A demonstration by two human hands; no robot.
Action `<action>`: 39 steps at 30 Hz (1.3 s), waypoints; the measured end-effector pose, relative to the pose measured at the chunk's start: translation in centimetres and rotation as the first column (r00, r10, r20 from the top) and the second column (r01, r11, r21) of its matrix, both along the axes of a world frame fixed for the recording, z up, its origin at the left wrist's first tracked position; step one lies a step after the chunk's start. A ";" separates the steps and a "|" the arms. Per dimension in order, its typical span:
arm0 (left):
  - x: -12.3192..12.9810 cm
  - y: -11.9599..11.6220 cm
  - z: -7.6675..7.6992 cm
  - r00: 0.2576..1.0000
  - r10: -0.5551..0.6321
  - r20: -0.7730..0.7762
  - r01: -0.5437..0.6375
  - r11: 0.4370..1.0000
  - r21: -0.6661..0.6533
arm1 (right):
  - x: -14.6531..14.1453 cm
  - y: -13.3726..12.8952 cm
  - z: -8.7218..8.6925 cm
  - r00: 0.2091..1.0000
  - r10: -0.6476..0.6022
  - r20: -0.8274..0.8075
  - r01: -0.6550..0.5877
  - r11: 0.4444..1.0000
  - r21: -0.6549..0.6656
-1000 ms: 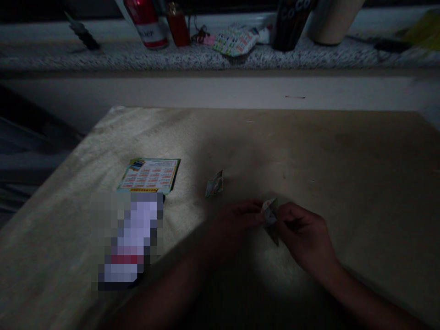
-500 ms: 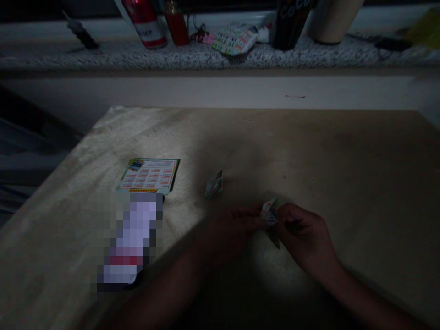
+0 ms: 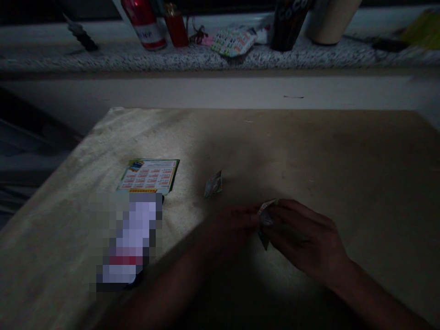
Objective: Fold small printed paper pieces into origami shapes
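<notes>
A small folded paper piece (image 3: pixel 265 217) with print on it is held between my two hands, over the right half of the table. My left hand (image 3: pixel 232 229) pinches its left side, dim in shadow. My right hand (image 3: pixel 305 233) has its fingers closed on the right side, the fingers longer and straighter along the paper. A second folded paper piece (image 3: pixel 214 184) stands on the table, beyond my left hand. Farther left lies a stack of printed calendar cards (image 3: pixel 149 175).
A blurred-out phone (image 3: pixel 132 238) lies at the left of the table (image 3: pixel 343 151). On the speckled sill (image 3: pixel 192 59) behind stand a red can (image 3: pixel 147 27), a red bottle (image 3: pixel 176 26), a crumpled printed paper (image 3: pixel 233 42), a black cup (image 3: pixel 288 25) and a beige cup (image 3: pixel 333 23).
The held paper has shifted slightly left and turned. My right hand's fingers have straightened from a curled pinch and moved along the paper. My left hand has moved slightly left.
</notes>
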State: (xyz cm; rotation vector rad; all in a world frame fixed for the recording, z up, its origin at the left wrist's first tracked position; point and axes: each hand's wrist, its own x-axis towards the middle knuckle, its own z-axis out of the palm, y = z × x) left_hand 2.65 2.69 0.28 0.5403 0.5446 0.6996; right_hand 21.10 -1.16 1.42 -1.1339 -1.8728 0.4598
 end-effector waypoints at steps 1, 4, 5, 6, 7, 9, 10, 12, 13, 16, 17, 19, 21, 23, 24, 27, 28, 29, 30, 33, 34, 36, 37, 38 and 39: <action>0.0 0.0 -0.1 1.000 0.004 -0.008 -0.004 1.000 -0.007 | 0.0 0.0 0.0 1.000 0.005 0.028 -0.005 1.000 -0.007; 0.0 -0.2 -0.4 0.999 0.004 -0.032 -0.005 1.000 -0.025 | -0.1 -0.1 -0.2 0.995 0.013 0.101 -0.012 1.000 -0.012; 0.0 -0.3 -0.4 0.999 0.008 -0.041 -0.009 1.000 -0.030 | -0.2 -0.1 -0.3 0.993 0.008 0.120 -0.008 1.000 0.006; 0.0 -0.3 -0.4 0.999 0.010 -0.047 -0.012 0.999 -0.034 | -0.2 -0.2 -0.4 0.991 -0.001 0.137 -0.003 1.000 0.028; 0.0 -0.3 -0.3 0.999 0.010 -0.049 -0.012 0.999 -0.041 | -0.2 -0.3 -0.5 0.989 -0.008 0.146 0.001 0.999 0.050; 0.0 -0.3 -0.3 0.999 0.000 -0.049 -0.003 0.998 -0.062 | -0.2 -0.3 -0.6 0.986 -0.011 0.165 0.001 0.998 0.063; 0.0 -0.3 -0.4 0.999 -0.008 -0.050 0.005 0.997 -0.072 | -0.2 -0.4 -0.6 0.984 -0.007 0.176 -0.003 0.998 0.060; 0.0 -0.4 -0.4 0.998 -0.020 -0.061 0.014 0.996 -0.089 | -0.2 -0.3 -0.5 0.981 0.006 0.196 -0.016 0.999 0.049; 0.0 -0.4 -0.4 0.997 -0.022 -0.069 0.015 0.995 -0.095 | -0.2 -0.3 -0.5 0.979 0.010 0.201 -0.020 0.999 0.050; 0.2 -0.5 -0.5 0.996 -0.016 -0.086 0.007 0.994 -0.108 | -0.3 -0.2 -0.4 0.978 -0.001 0.208 -0.011 0.998 0.054; 0.2 -0.6 -0.5 0.996 -0.016 -0.088 0.006 0.994 -0.108 | -0.3 -0.2 -0.4 0.977 -0.007 0.211 -0.004 0.999 0.053; 0.2 -0.6 -0.6 0.994 -0.020 -0.108 0.010 0.995 -0.095 | -0.3 -0.2 -0.4 0.976 -0.010 0.220 -0.001 0.999 0.050; 0.1 -0.7 -0.8 0.987 -0.031 -0.157 0.023 0.998 -0.054 | -0.3 -0.2 -0.4 0.973 -0.007 0.230 -0.003 0.999 0.040; 0.0 -0.6 -1.0 0.972 -0.035 -0.234 0.036 0.999 0.002 | -0.3 -0.3 -0.4 0.967 -0.009 0.254 0.006 1.000 0.013; -0.1 -0.6 -1.1 0.961 -0.023 -0.275 0.031 0.999 0.025 | -0.3 -0.3 -0.4 0.963 -0.011 0.268 0.014 1.000 -0.008; -0.2 -0.2 -1.0 0.937 0.041 -0.347 -0.018 0.997 0.069 | -0.4 -0.1 -0.2 0.951 -0.021 0.308 0.046 0.996 -0.075; -0.2 -0.1 -0.9 0.930 0.060 -0.362 -0.032 0.996 0.083 | -0.4 0.0 -0.1 0.948 -0.022 0.317 0.055 0.994 -0.095; -0.2 0.1 -0.7 0.923 0.077 -0.377 -0.042 0.994 0.100 | -0.5 0.2 0.0 0.945 -0.021 0.325 0.061 0.992 -0.115; -0.2 0.2 -0.6 0.913 0.094 -0.396 -0.050 0.991 0.122 | -0.6 0.5 0.2 0.944 -0.020 0.330 0.066 0.989 -0.131; -0.6 0.7 0.3 0.864 0.145 -0.483 -0.055 0.979 0.194 | -1.2 1.6 0.9 0.939 -0.006 0.343 0.073 0.980 -0.183; -0.9 0.9 0.7 0.841 0.154 -0.519 -0.041 0.974 0.221 | -1.4 2.1 1.3 0.936 0.006 0.353 0.072 0.975 -0.208; -1.8 1.3 1.7 0.770 0.198 -0.607 0.001 0.950 0.312 | -2.1 3.1 2.1 0.932 0.027 0.361 0.065 0.969 -0.240; -2.4 1.5 2.3 0.718 0.258 -0.647 0.025 0.919 0.393 | -2.5 3.7 2.5 0.928 0.035 0.371 0.068 0.963 -0.261; -3.1 1.8 2.9 0.634 0.372 -0.678 0.042 0.859 0.510 | -3.0 4.3 2.8 0.925 0.025 0.379 0.082 0.961 -0.263; -3.7 2.2 3.4 0.547 0.480 -0.686 0.068 0.791 0.608 | -3.5 4.8 3.2 0.922 0.020 0.386 0.086 0.963 -0.257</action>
